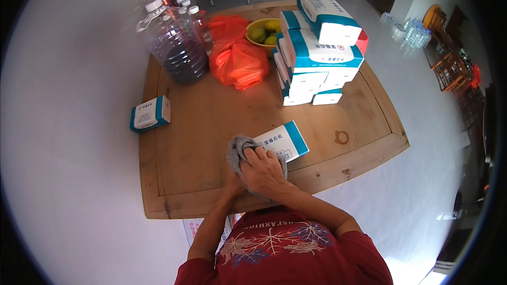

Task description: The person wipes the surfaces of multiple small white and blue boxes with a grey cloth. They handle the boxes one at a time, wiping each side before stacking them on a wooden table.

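Filling the middle of the view, a square wooden table (200, 142) with a raised rim, pale floor all around it. Open to the left, right and near edges, broad bare wood across the centre and the right front corner; crowded only along the far side. Stacked at the far right, a pile of white-and-teal boxes (317, 58), leaning a little, reaching close to the far edge. Standing at the far left corner, a large clear plastic jug (177, 47) with dark liquid low inside, smaller bottles (193, 13) just behind it. Lying between jug and stack, an orange plastic bag (237, 58), touching a yellow bowl of green-yellow fruit (264, 31) behind it. Overhanging the left rim, well apart from the rest, a single white-and-teal box (150, 113). Resting flat near the front edge, another flat white-and-teal box (282, 141), tilted with its teal end pointing away to the right. Pressed on the near left corner of that box, a grey cloth (236, 150), bunched under the right hand (263, 171); fingers curled together and clamped down on the cloth, fingertips at the box's near edge, cloth spilling out to the left and under the palm. Tucked beneath the right wrist, the left hand (232, 182), mostly hidden, finger state impossible to tell.
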